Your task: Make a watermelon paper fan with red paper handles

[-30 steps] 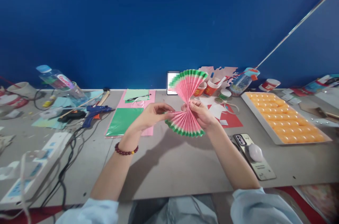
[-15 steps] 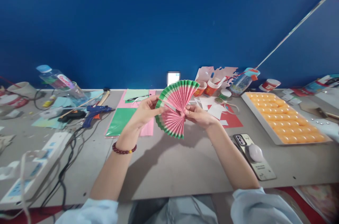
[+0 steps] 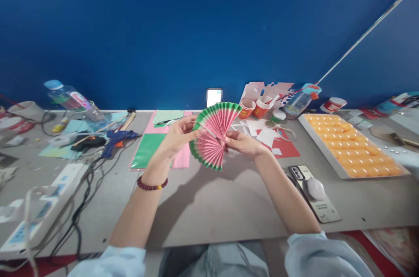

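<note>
A pleated paper fan [image 3: 220,124], pink with a green and pale rim like a watermelon slice, is held up over the table between my two hands. My left hand [image 3: 180,136] pinches its left side, thumb in front and fingers partly behind the pleats. At the inner point where the folds gather, my right hand [image 3: 242,143] grips it between thumb and fingers. The fan is spread to roughly a half circle, its open side facing right. Part of my left fingertips is hidden by the paper.
Left on the table are a blue glue gun [image 3: 119,139], a power strip [image 3: 42,207] with cables and a plastic bottle [image 3: 73,98]. Green paper [image 3: 149,150] lies behind my left wrist. Right are paper cups [image 3: 262,107], a phone [image 3: 327,209] and a tray of orange balls [image 3: 355,146].
The fan has shifted slightly left and tilted a little. Both hands still hold it, the left one having moved a bit left with it.
</note>
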`<state>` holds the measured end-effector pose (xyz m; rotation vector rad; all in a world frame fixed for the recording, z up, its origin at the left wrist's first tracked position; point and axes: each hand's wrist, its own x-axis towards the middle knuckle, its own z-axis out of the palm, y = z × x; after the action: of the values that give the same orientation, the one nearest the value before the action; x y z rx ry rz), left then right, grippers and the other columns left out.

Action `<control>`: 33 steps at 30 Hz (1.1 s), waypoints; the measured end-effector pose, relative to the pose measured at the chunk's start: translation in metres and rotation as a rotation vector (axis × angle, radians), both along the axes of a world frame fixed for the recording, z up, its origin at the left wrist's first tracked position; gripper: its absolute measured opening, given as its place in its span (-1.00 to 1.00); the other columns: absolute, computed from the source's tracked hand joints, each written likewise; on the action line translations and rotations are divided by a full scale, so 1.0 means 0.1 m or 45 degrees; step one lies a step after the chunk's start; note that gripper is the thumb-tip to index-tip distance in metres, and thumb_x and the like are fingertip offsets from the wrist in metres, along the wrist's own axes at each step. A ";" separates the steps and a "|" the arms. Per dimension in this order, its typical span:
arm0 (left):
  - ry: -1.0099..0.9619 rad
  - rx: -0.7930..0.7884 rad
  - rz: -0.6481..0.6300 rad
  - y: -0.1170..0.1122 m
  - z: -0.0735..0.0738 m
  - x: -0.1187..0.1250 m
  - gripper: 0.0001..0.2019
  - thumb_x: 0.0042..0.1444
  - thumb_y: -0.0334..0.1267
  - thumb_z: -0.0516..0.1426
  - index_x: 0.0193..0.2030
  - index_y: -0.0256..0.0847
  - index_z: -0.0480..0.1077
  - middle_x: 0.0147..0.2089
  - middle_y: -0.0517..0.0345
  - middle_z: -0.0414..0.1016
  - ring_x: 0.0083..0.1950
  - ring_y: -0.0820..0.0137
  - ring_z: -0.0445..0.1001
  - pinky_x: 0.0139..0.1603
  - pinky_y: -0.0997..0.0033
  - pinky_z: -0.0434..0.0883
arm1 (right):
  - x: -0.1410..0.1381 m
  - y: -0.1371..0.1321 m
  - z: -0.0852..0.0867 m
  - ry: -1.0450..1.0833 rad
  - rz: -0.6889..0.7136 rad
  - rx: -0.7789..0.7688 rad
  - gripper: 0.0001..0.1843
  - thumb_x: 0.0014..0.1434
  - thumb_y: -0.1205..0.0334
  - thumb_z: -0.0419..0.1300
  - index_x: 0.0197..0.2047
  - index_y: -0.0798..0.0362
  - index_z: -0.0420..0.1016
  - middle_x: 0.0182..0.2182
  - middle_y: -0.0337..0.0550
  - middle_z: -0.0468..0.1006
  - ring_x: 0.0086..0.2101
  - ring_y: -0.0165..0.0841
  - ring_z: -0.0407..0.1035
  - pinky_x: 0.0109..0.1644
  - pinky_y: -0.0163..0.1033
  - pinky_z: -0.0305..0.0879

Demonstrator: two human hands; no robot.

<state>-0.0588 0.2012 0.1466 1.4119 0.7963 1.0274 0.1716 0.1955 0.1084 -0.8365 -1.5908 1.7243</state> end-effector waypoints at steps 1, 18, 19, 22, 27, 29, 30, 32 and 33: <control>-0.001 0.002 -0.001 0.00 0.00 0.00 -0.62 -0.11 -0.21 0.33 -0.10 -0.17 0.49 -0.22 0.06 0.59 -0.21 0.35 0.54 -0.17 0.38 0.47 | 0.01 0.00 0.00 -0.021 0.006 0.007 -0.58 0.07 -0.14 0.22 -0.39 0.11 0.44 -0.47 -0.26 0.41 -0.47 -0.48 0.28 -0.29 -0.29 0.21; -0.035 0.026 0.327 0.01 -0.07 0.06 -0.69 -0.13 -0.10 0.33 -0.24 -0.22 0.55 -0.37 0.06 0.58 -0.35 0.38 0.51 -0.34 0.41 0.47 | 0.00 -0.03 0.07 -0.153 0.074 0.019 -0.60 0.13 -0.12 0.16 -0.38 0.08 0.46 -0.44 -0.22 0.44 -0.44 -0.46 0.27 -0.26 -0.28 0.21; -0.015 0.032 0.336 0.01 -0.07 0.06 -0.71 -0.11 -0.10 0.32 -0.28 -0.23 0.55 -0.35 0.05 0.58 -0.35 0.38 0.51 -0.35 0.43 0.46 | 0.00 -0.02 0.06 -0.134 0.072 0.008 -0.61 0.12 -0.12 0.18 -0.38 0.08 0.46 -0.43 -0.22 0.44 -0.44 -0.46 0.26 -0.26 -0.28 0.21; 0.033 0.039 0.362 0.03 -0.10 0.05 -0.76 -0.09 -0.10 0.30 -0.37 -0.24 0.54 -0.36 0.06 0.58 -0.38 0.42 0.48 -0.40 0.48 0.42 | -0.01 -0.02 0.05 -0.075 0.063 -0.046 -0.63 0.11 -0.09 0.20 -0.39 0.09 0.45 -0.43 -0.23 0.41 -0.44 -0.47 0.26 -0.26 -0.27 0.22; 0.019 0.035 0.454 0.07 -0.13 0.04 -0.74 -0.12 -0.08 0.31 -0.38 -0.25 0.54 -0.38 0.06 0.58 -0.40 0.42 0.47 -0.39 0.46 0.42 | -0.04 -0.04 0.08 0.124 -0.010 -0.117 -0.64 0.13 -0.08 0.19 -0.39 0.10 0.44 -0.38 -0.22 0.37 -0.39 -0.46 0.26 -0.33 -0.31 0.20; 0.017 0.047 0.483 0.07 -0.14 0.05 -0.72 -0.13 -0.07 0.31 -0.38 -0.26 0.54 -0.37 0.05 0.58 -0.38 0.39 0.48 -0.35 0.42 0.43 | -0.05 -0.04 0.09 0.139 -0.074 -0.115 -0.66 0.10 -0.06 0.23 -0.34 0.08 0.46 -0.39 -0.23 0.38 -0.40 -0.46 0.26 -0.37 -0.33 0.19; 0.014 0.052 0.491 0.07 -0.14 0.05 -0.72 -0.13 -0.07 0.31 -0.38 -0.26 0.55 -0.35 0.05 0.59 -0.36 0.38 0.49 -0.33 0.41 0.44 | -0.06 -0.04 0.08 0.128 -0.120 -0.113 -0.68 0.08 -0.04 0.25 -0.32 0.08 0.47 -0.40 -0.23 0.39 -0.41 -0.47 0.26 -0.38 -0.33 0.19; 0.001 0.057 0.505 0.06 -0.14 0.07 -0.73 -0.14 -0.08 0.31 -0.38 -0.25 0.55 -0.33 0.05 0.59 -0.33 0.37 0.50 -0.28 0.39 0.44 | -0.07 -0.03 0.07 0.097 -0.227 -0.106 -0.68 0.04 -0.02 0.29 -0.31 0.08 0.50 -0.41 -0.23 0.42 -0.44 -0.48 0.26 -0.40 -0.34 0.19; -0.009 0.059 0.516 0.06 -0.14 0.07 -0.73 -0.14 -0.08 0.32 -0.38 -0.25 0.55 -0.33 0.05 0.60 -0.33 0.37 0.50 -0.27 0.39 0.44 | -0.08 -0.02 0.06 0.089 -0.278 -0.103 -0.68 0.02 -0.01 0.30 -0.33 0.09 0.51 -0.41 -0.23 0.44 -0.44 -0.48 0.27 -0.40 -0.34 0.19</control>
<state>-0.0514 0.2069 0.1328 1.3121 1.0874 1.3651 0.1636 0.1933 0.1139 -0.9415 -1.3388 1.6509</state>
